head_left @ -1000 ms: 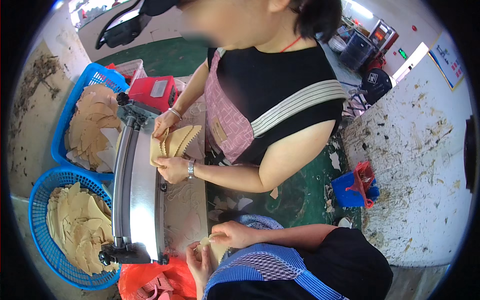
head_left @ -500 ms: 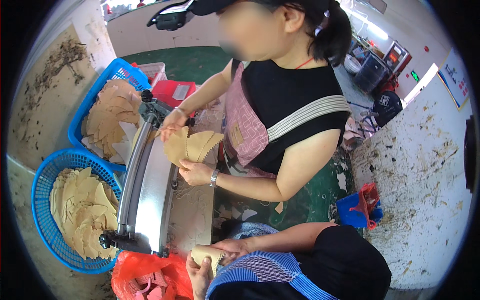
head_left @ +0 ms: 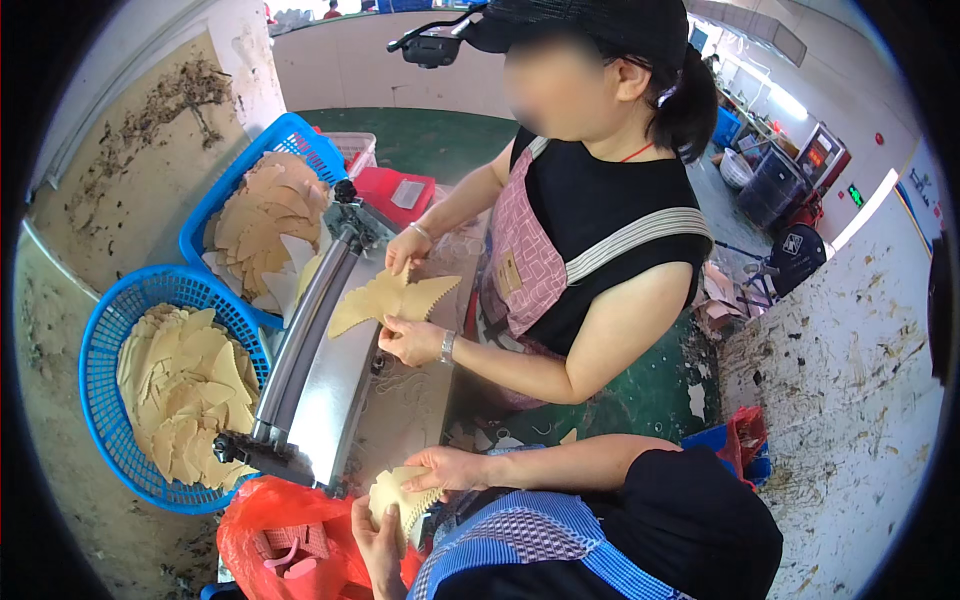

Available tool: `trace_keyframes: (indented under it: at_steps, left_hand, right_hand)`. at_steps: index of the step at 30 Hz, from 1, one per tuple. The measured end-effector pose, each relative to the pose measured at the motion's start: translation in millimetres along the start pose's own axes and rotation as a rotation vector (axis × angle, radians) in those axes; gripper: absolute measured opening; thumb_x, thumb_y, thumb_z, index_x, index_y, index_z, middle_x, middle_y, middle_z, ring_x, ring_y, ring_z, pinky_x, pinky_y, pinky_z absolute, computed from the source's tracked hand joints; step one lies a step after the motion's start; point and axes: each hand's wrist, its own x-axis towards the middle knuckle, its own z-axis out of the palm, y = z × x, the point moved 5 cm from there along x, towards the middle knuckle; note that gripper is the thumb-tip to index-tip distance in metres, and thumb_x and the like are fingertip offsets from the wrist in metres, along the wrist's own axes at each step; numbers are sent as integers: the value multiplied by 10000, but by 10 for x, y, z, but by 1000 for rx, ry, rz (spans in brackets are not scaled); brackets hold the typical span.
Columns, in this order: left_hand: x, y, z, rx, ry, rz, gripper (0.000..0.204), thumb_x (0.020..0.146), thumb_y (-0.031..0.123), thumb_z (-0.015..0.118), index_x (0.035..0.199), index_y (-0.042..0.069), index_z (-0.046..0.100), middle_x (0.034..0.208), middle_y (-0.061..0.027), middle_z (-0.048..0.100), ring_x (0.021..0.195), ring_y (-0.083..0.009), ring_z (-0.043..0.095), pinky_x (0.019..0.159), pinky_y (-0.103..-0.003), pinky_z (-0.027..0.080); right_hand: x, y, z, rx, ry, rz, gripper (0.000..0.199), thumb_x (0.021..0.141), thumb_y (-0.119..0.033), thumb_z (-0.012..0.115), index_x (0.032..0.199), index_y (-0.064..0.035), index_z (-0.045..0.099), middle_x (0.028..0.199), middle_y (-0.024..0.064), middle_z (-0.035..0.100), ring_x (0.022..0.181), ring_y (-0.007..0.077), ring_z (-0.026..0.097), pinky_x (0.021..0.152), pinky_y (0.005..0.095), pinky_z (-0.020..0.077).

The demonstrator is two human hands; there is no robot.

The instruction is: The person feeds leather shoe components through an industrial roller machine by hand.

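The small stack of tan zigzag-edged pieces point(head_left: 398, 500) sits at the near end of the roller machine point(head_left: 320, 365), just past its black end knob. The right hand point(head_left: 455, 468) pinches the stack's top edge from above; the left hand point(head_left: 378, 545) cups it from below, fingers closed round the bottom. To do this well, I'd say square the edges between both hands before parting them, thumbs kept on the flat faces so the toothed edges don't crumple.

Across the machine, a co-worker in a pink apron holds a fanned bunch of the same pieces point(head_left: 385, 298) against the steel bed. Left of the machine stand two blue baskets point(head_left: 100, 345) heaped with pieces; at its near end lies a red bag point(head_left: 270, 540).

Compared with half a second ago, the stack is lifted higher and shows more fully, and the co-worker's bunch lies flatter on the bed.
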Motion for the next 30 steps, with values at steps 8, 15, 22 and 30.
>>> trace_keyframes:
  at_steps: [8, 15, 22, 30]
  left_hand:
    - [211, 133, -94, 327, 48, 205, 168, 958, 87, 576, 1060, -35, 630, 961, -88, 696, 844, -124, 644, 737, -273, 525]
    - [249, 122, -232, 124, 120, 19, 280, 956, 196, 629, 1129, -24, 618, 969, -38, 673, 817, -65, 607, 718, -236, 501]
    - [-2, 54, -659, 19, 205, -76, 226, 919, 129, 671, 1087, 2, 591, 952, -46, 656, 847, -65, 610, 741, -231, 503]
    - [154, 126, -775, 102, 315, 139, 224, 976, 158, 577, 1097, -30, 593, 937, -32, 650, 856, -76, 598, 745, -240, 490]
  right_hand:
    - [-15, -575, -9, -1061, 304, -738, 211, 859, -219, 653, 1002, -65, 641, 956, 126, 645, 886, 329, 644, 748, 416, 523]
    - [600, -469, -164, -416, 6, -174, 113, 942, -135, 617, 929, -27, 585, 742, 56, 645, 625, 66, 557, 564, 224, 440]
    - [814, -710, -507, -264, 138, -111, 177, 979, -144, 543, 1105, -24, 575, 880, 107, 687, 675, 109, 645, 590, 187, 499]
    - [1850, -993, -536, -164, 265, 6, 253, 979, -99, 501, 1146, 87, 545, 1051, 194, 678, 881, 199, 682, 822, 293, 566]
